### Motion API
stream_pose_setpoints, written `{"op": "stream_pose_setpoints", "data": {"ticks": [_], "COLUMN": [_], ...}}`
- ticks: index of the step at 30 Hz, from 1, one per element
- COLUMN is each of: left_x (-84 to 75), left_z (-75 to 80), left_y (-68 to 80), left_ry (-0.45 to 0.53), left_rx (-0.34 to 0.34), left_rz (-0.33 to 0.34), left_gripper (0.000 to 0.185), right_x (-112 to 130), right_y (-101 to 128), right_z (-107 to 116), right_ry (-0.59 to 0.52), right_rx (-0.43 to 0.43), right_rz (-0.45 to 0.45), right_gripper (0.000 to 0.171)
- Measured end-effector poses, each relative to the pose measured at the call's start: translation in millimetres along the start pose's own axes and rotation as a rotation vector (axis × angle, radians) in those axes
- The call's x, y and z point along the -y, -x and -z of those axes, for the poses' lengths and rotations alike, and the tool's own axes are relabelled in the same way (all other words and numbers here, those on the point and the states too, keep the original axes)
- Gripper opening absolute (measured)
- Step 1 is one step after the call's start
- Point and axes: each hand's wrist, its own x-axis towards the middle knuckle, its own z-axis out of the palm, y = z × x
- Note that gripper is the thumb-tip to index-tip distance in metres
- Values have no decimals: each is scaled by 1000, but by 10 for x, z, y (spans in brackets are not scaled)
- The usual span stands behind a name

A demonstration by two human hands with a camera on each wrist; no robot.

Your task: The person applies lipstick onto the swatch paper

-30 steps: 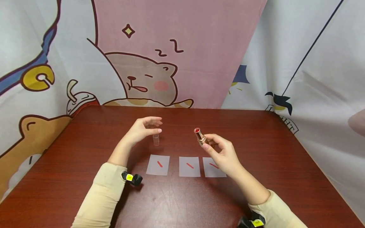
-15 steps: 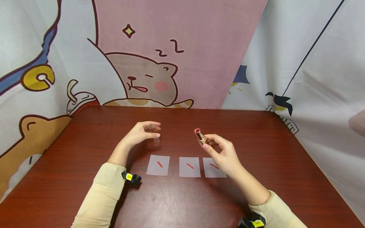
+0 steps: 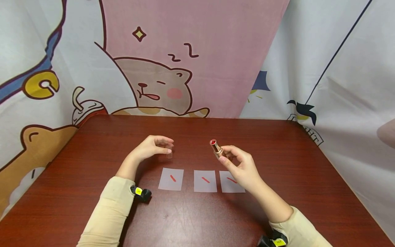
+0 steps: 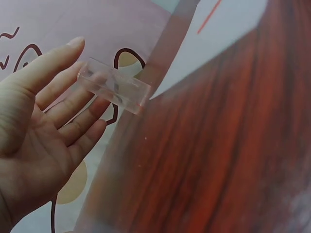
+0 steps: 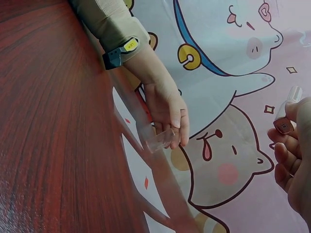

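A clear lipstick cap (image 3: 169, 155) stands upright on the table. My left hand (image 3: 150, 147) is around its upper part, thumb on the near side and fingers behind. In the left wrist view the thumb is apart from the clear cap (image 4: 116, 87), and the fingers are loosely extended beyond it. My right hand (image 3: 245, 168) pinches an uncapped gold lipstick (image 3: 217, 149) above the table, its red tip pointing up and to the left. Seen from the right wrist, the lipstick (image 5: 284, 125) sits between thumb and fingers.
Three white paper squares lie in a row nearer me: a left one (image 3: 166, 183), a middle one (image 3: 200, 187) and a right one (image 3: 226, 187) partly under my right hand. Each bears a red stroke. A cartoon-printed cloth (image 3: 216, 68) hangs behind the brown table (image 3: 179, 219).
My left hand has come down around the clear cap, its fingers lower and closer to it. The right hand holds the lipstick in nearly the same place.
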Motion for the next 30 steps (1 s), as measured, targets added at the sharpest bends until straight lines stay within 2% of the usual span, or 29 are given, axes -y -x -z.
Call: {"op": "stream_pose_setpoints", "data": {"ticks": [6, 16, 24, 30], "left_x": [44, 91, 116, 98], "left_z": [9, 10, 15, 24], "left_y": [2, 18, 15, 3], "left_ry": [1, 7, 4, -2], "left_rx": [1, -11, -21, -42], "left_rz": [31, 31, 31, 22], "left_gripper": [44, 41, 35, 34], "right_x": [0, -7, 208, 22], "right_y": [2, -1, -33, -3], "right_z": [1, -3, -20, -16], "right_ry": [-2, 11, 23, 22], "right_rx": [6, 10, 6, 6], "right_rz": [-1, -2, 15, 7], "right_gripper": [22, 25, 21, 25]}}
